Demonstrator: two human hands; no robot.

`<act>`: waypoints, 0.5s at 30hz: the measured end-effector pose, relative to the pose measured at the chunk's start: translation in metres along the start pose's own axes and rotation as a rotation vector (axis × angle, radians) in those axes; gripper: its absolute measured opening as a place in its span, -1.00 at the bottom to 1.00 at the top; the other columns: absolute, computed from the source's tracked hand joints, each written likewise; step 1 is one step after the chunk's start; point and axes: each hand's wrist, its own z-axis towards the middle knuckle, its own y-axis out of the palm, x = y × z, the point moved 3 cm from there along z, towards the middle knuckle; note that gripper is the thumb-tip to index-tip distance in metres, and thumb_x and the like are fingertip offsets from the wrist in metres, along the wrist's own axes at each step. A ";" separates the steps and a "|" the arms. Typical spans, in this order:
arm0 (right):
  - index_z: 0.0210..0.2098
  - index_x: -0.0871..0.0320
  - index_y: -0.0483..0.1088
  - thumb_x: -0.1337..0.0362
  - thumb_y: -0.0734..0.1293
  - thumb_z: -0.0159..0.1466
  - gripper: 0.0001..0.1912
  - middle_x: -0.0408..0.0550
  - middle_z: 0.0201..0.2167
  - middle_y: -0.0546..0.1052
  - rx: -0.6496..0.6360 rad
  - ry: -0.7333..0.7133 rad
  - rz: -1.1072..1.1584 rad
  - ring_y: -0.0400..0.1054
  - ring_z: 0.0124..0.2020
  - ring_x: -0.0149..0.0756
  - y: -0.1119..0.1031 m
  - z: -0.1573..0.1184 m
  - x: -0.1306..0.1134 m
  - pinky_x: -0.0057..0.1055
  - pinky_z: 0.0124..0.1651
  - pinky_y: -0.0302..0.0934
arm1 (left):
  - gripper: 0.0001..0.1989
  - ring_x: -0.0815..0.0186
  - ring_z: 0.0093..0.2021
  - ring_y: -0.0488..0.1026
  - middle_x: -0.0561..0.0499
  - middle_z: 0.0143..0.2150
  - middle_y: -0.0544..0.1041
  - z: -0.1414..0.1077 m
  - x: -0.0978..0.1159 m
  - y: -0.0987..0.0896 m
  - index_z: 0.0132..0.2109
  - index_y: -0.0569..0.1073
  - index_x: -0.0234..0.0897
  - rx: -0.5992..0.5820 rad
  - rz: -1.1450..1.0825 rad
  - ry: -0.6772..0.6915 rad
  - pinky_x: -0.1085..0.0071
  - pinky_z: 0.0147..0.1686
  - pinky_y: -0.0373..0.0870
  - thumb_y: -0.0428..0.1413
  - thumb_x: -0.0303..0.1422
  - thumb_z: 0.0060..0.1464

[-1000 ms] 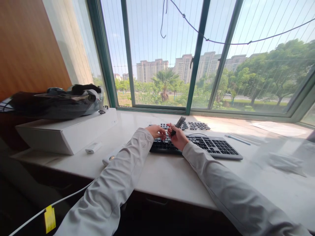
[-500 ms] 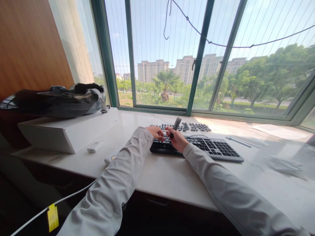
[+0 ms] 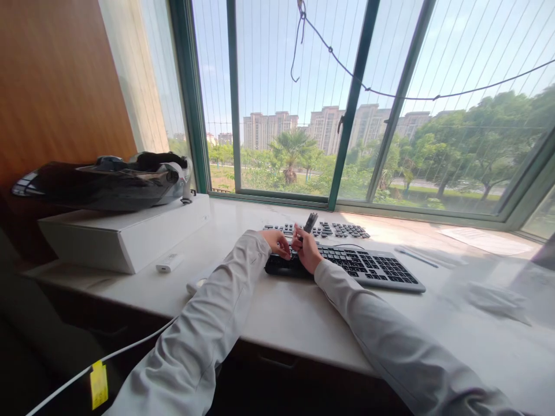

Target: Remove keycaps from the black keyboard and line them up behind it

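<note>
The keyboard [image 3: 347, 261], black with a grey frame, lies on the white desk; its key sockets are bare in many places. My right hand [image 3: 309, 251] is closed round a dark, flat tool with a ragged top end, like a small brush [image 3: 311, 222], held upright above the keyboard's left part. Just left of it, my left hand [image 3: 277, 241] bends down over the keyboard's left end, fingers curled together. Whatever is between those fingertips is too small to make out. Loose black keycaps [image 3: 351, 230] are laid out in rows behind the keyboard.
A white box [image 3: 125, 234] carrying a dark-visored helmet [image 3: 117, 182] stands at the left. Near it lie a small white device [image 3: 169, 263] and a white cable [image 3: 130, 345] with a yellow tag. A thin pen-like stick [image 3: 416, 257], paper [image 3: 485, 240] and clear plastic [image 3: 496, 300] lie to the right.
The view has tilted slightly. My right hand has turned more upright and shifted a little left with the brush-like tool; my left hand stays over the keyboard's left end.
</note>
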 end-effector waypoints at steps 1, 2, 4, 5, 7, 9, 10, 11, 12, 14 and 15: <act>-0.59 0.11 0.10 -0.07 0.27 0.10 -0.58 -0.32 -0.70 -0.04 0.015 -0.012 -0.005 -0.18 -0.66 -0.50 0.000 0.000 0.001 -0.46 -0.59 -0.13 | -0.64 0.31 -0.32 0.44 0.00 -0.36 0.56 0.001 -0.002 0.001 -0.26 0.60 -0.25 0.003 -0.024 0.012 0.46 -0.29 0.29 0.27 -0.12 -0.21; -0.61 0.11 0.07 -0.07 0.27 0.10 -0.56 -0.31 -0.71 -0.04 0.025 -0.025 -0.013 -0.19 -0.67 -0.50 0.000 0.000 0.001 -0.46 -0.60 -0.14 | -0.64 0.31 -0.31 0.45 0.00 -0.34 0.56 0.003 -0.005 0.001 -0.26 0.59 -0.26 0.011 -0.044 0.017 0.45 -0.28 0.30 0.28 -0.15 -0.22; -0.64 0.09 -0.02 -0.07 0.26 0.11 -0.52 -0.30 -0.73 -0.07 0.037 -0.047 -0.023 -0.20 -0.67 -0.49 0.000 -0.001 0.003 -0.44 -0.62 -0.17 | -0.67 0.32 -0.30 0.46 0.00 -0.33 0.56 0.007 -0.009 0.003 -0.27 0.58 -0.27 0.047 -0.053 0.012 0.46 -0.26 0.31 0.28 -0.19 -0.22; -0.66 0.09 -0.06 -0.07 0.27 0.11 -0.50 -0.30 -0.74 -0.09 0.041 -0.055 -0.019 -0.22 -0.68 -0.49 0.001 -0.002 0.004 -0.44 -0.63 -0.19 | -0.69 0.32 -0.30 0.46 0.01 -0.34 0.56 0.010 -0.011 0.005 -0.28 0.57 -0.27 0.071 -0.047 0.010 0.47 -0.25 0.31 0.28 -0.20 -0.21; -0.66 0.08 -0.10 -0.06 0.28 0.10 -0.47 -0.30 -0.75 -0.11 0.057 -0.070 -0.001 -0.25 -0.69 -0.50 0.000 -0.002 0.006 -0.43 -0.64 -0.23 | -0.72 0.34 -0.29 0.46 0.04 -0.36 0.56 0.014 -0.013 0.009 -0.29 0.56 -0.25 0.116 -0.037 0.016 0.49 -0.24 0.31 0.25 -0.21 -0.18; -0.67 0.08 -0.08 -0.03 0.31 0.08 -0.48 -0.30 -0.74 -0.11 0.076 -0.090 0.000 -0.25 -0.69 -0.50 0.000 -0.002 0.008 -0.43 -0.65 -0.24 | -0.75 0.36 -0.31 0.46 0.07 -0.37 0.55 0.019 -0.014 0.013 -0.28 0.56 -0.25 0.143 -0.036 0.018 0.51 -0.25 0.30 0.22 -0.24 -0.15; -0.68 0.08 -0.06 -0.02 0.33 0.08 -0.48 -0.29 -0.74 -0.09 0.074 -0.095 -0.010 -0.24 -0.69 -0.51 0.000 -0.002 0.009 -0.43 -0.65 -0.24 | -0.76 0.36 -0.32 0.45 0.07 -0.38 0.55 0.020 -0.015 0.015 -0.28 0.56 -0.26 0.150 -0.038 0.012 0.51 -0.26 0.30 0.21 -0.25 -0.15; -0.69 0.08 -0.05 0.00 0.34 0.07 -0.49 -0.29 -0.74 -0.07 0.061 -0.095 -0.028 -0.23 -0.69 -0.51 0.000 -0.002 0.010 -0.43 -0.65 -0.24 | -0.77 0.36 -0.33 0.45 0.07 -0.38 0.55 0.022 -0.016 0.017 -0.29 0.56 -0.27 0.153 -0.037 0.003 0.52 -0.26 0.30 0.21 -0.27 -0.14; -0.70 0.09 -0.03 0.01 0.35 0.07 -0.49 -0.28 -0.74 -0.06 0.044 -0.093 -0.047 -0.21 -0.69 -0.51 0.000 -0.002 0.011 -0.43 -0.65 -0.23 | -0.79 0.36 -0.34 0.45 0.07 -0.40 0.54 0.023 -0.017 0.019 -0.31 0.56 -0.28 0.149 -0.033 -0.005 0.52 -0.27 0.30 0.20 -0.28 -0.14; -0.72 0.09 -0.02 0.04 0.35 0.07 -0.50 -0.27 -0.75 -0.04 0.013 -0.086 -0.082 -0.19 -0.70 -0.51 0.001 -0.002 0.012 -0.43 -0.65 -0.23 | -0.82 0.36 -0.36 0.43 0.07 -0.42 0.54 0.025 -0.020 0.021 -0.35 0.55 -0.30 0.138 -0.016 -0.014 0.52 -0.29 0.30 0.20 -0.30 -0.15; -0.73 0.10 -0.01 0.06 0.35 0.07 -0.50 -0.27 -0.76 -0.04 0.003 -0.090 -0.095 -0.19 -0.70 -0.52 0.002 -0.002 0.011 -0.43 -0.65 -0.22 | -0.82 0.36 -0.37 0.43 0.08 -0.44 0.53 0.026 -0.021 0.021 -0.37 0.55 -0.31 0.154 -0.001 -0.008 0.52 -0.30 0.30 0.20 -0.30 -0.15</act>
